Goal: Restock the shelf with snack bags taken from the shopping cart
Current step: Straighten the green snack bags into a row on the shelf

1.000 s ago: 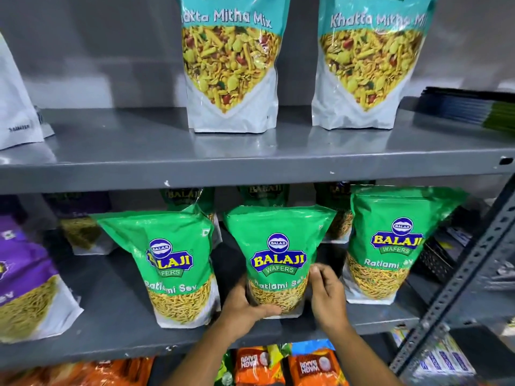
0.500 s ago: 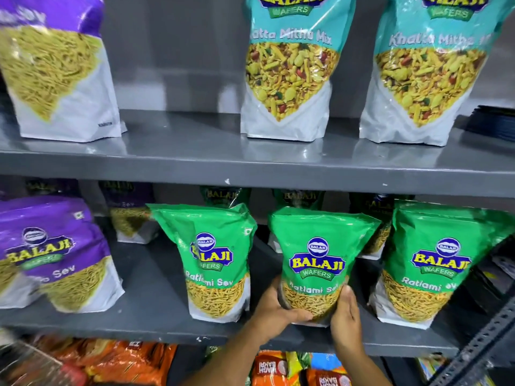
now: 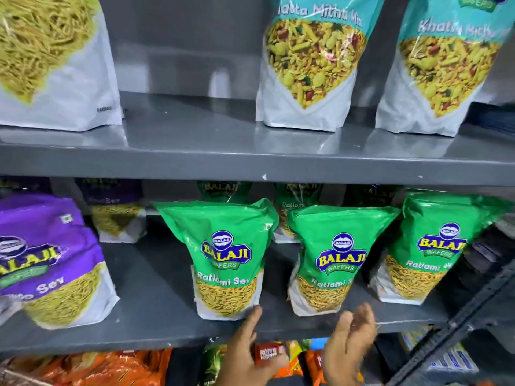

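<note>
Head camera showed a glossy green Ratlami Sev pouch (image 3: 331, 260), wide at its crimped top and narrow at its base, standing upright on the smooth grey metal shelf (image 3: 156, 296). Below that pouch both hands were blurred, with loose, spread fingers holding nothing. The left hand (image 3: 245, 349) was below-left of it and the right hand (image 3: 351, 341) directly beneath. A twin pouch (image 3: 225, 254) stood just left of it, and a purple pouch (image 3: 47, 260) farther left.
</note>
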A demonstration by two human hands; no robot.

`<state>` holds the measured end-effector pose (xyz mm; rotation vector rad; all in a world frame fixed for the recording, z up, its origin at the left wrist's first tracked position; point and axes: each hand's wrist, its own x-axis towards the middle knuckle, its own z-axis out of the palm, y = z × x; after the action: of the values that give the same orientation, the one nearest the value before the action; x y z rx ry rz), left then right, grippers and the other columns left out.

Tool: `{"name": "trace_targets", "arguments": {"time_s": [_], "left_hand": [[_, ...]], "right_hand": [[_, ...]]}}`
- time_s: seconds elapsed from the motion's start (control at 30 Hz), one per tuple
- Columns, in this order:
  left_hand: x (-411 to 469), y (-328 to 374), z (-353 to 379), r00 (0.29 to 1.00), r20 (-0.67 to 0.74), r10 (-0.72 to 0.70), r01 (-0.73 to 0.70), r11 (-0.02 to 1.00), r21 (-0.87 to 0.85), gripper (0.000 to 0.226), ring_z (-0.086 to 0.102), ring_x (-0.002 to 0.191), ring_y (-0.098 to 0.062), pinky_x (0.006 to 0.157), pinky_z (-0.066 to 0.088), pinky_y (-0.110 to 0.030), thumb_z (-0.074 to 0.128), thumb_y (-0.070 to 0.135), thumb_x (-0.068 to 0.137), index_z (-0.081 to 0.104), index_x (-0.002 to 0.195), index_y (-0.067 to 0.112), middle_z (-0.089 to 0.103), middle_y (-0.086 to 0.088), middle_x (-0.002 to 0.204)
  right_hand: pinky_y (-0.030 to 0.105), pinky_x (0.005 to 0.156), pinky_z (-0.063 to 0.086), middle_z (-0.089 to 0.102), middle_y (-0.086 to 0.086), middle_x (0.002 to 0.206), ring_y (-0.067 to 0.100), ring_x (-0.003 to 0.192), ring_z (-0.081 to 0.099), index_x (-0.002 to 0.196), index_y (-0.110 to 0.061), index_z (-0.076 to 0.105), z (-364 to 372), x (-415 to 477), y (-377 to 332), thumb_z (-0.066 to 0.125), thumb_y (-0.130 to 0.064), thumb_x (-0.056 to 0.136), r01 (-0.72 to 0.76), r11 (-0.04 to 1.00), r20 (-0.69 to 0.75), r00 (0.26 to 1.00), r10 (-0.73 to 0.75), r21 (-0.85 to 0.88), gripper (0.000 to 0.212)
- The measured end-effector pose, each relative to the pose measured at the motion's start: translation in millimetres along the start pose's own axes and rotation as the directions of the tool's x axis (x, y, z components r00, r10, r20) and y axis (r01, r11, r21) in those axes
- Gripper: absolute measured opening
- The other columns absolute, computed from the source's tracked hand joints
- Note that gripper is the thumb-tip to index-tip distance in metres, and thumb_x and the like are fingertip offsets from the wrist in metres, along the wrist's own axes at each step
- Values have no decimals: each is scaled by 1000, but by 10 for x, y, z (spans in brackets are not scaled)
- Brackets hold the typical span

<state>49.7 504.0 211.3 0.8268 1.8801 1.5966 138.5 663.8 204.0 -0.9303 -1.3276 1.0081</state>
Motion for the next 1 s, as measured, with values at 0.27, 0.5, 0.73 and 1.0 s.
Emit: {"name": "trace_targets", "arguments": {"time_s": [0.27, 0.5, 0.73, 1.0], "left_hand": [[187, 434, 200, 956, 290, -50, 61, 998, -31, 94, 22, 136, 8, 108, 22, -18, 67, 51, 71, 13, 147, 39, 21, 28, 144], [531, 568, 451, 975, 191, -111, 127, 989, -76, 76, 48, 68, 13, 60, 43, -5, 53, 4, 83, 21, 147, 30, 52, 16, 129], [531, 394, 534, 981, 167, -97, 108, 992, -61, 82, 48, 57, 25, 64, 39, -11, 47, 16, 68, 25, 147, 28, 52, 59, 78], [382, 432, 594, 992, 121, -45, 54, 996, -72, 77, 44, 76, 38, 64, 37, 7, 49, 1, 80, 21, 149, 23, 34, 19, 139]], "right_hand": [[36, 108, 31, 44, 7, 142, 18, 129, 41, 134, -20, 42, 68, 568, -187, 28, -63, 89, -185, 983, 143, 972, 185, -10, 63], [16, 82, 43, 58, -19, 108, -15, 95, 56, 100, -38, 57, -10, 457, -341, 30, -75, 79, -147, 989, 265, 955, 135, 26, 50], [21, 88, 44, 58, -29, 111, -9, 107, 53, 110, -47, 52, -79, 497, -242, 28, -74, 81, -109, 993, 330, 937, 117, -42, 47], [8, 87, 41, 54, -13, 123, -5, 114, 50, 125, -29, 46, -59, 568, -240, 28, -48, 95, -116, 991, 324, 937, 130, -63, 39]]}}
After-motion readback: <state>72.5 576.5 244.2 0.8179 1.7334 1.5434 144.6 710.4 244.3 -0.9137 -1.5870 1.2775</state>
